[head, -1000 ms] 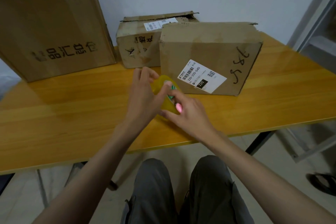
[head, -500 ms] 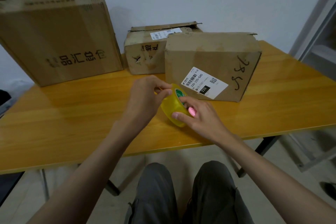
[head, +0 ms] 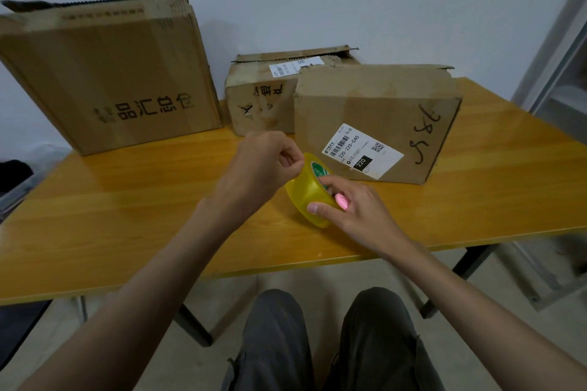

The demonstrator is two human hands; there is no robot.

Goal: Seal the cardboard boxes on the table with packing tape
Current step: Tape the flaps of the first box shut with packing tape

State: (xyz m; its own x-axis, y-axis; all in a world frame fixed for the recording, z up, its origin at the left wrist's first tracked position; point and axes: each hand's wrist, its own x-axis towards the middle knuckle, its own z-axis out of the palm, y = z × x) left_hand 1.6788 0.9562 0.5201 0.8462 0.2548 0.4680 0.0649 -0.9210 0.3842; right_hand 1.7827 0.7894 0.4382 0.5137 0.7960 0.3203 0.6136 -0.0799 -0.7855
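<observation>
A yellow roll of packing tape (head: 303, 192) is held just above the wooden table (head: 127, 209), in front of the boxes. My right hand (head: 352, 213) grips the roll, thumb on its outer face and fingers in its core. My left hand (head: 263, 165) pinches at the roll's top edge with curled fingers. Three cardboard boxes stand behind: a large one (head: 108, 79) at the left, a small worn one (head: 263, 98) in the middle, and one with a white shipping label (head: 378, 117) right behind the tape.
The table's front edge (head: 222, 273) runs just above my knees. A grey metal frame (head: 559, 73) stands at the right beside the table. A white wall is behind the boxes. Dark objects lie off the table's left end.
The roll has turned slightly in my right hand. My left hand's fingers have curled tighter and now pinch at the roll's top edge. The camera has tilted a little.
</observation>
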